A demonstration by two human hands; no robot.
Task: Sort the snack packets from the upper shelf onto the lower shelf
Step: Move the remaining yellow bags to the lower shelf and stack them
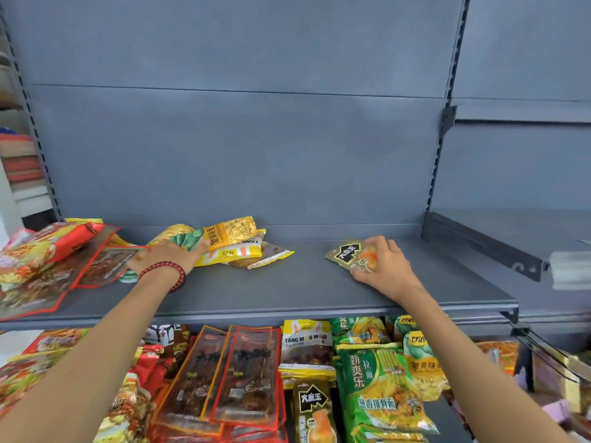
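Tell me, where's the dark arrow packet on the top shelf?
Head view: the dark arrow packet sits right of the yellow packets, gripped by the right hand.

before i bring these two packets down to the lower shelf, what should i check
1. Right hand holds the olive packet: ok, fingers curl over it.
2. Left hand grips the green-and-yellow packet: cannot tell, the hand covers it.
3. Place for the olive packet on the lower shelf: ok, a matching olive packet lies there.
4. Upper shelf finished: not ok, red packets and yellow packets remain.
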